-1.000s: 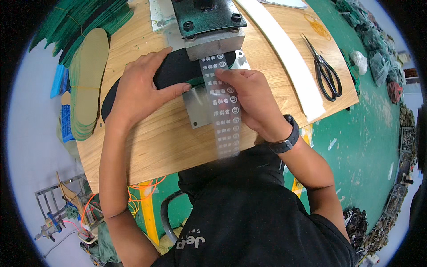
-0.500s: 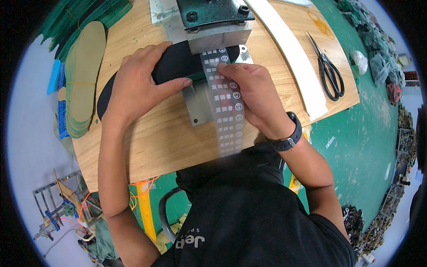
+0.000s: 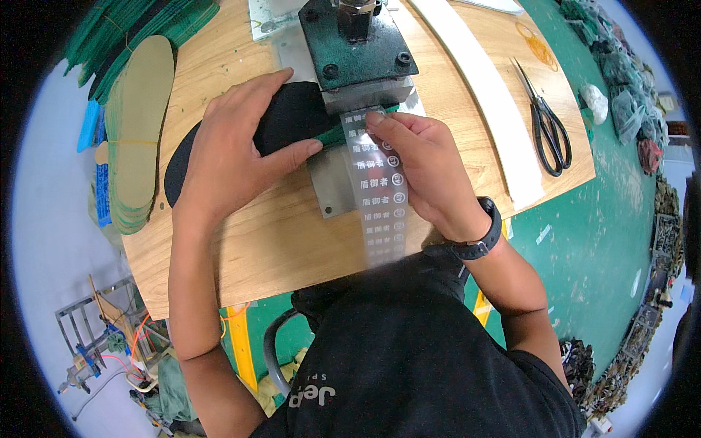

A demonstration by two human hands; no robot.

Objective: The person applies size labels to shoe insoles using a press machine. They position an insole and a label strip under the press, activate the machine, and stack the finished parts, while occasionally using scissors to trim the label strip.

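Note:
A black insole with a green underside lies on a metal plate, its right end under the steel block of a press. My left hand spans the insole, with the thumb along its near edge and the fingers reaching its far edge. Between thumb and forefinger, my right hand pinches a clear film strip with repeated white printed marks. The strip's top end goes under the block, and its lower part hangs towards the table's front edge. The block hides where film and insole meet.
Black-handled scissors and a long white curved strip lie on the right of the wooden table. A banded stack of tan insoles lies at the left, with more green-edged pieces behind. Rubber bands sit far right.
The press head has come down onto the film and the insole's end. My right hand has shifted slightly nearer and to the right with the film. The left hand keeps its hold.

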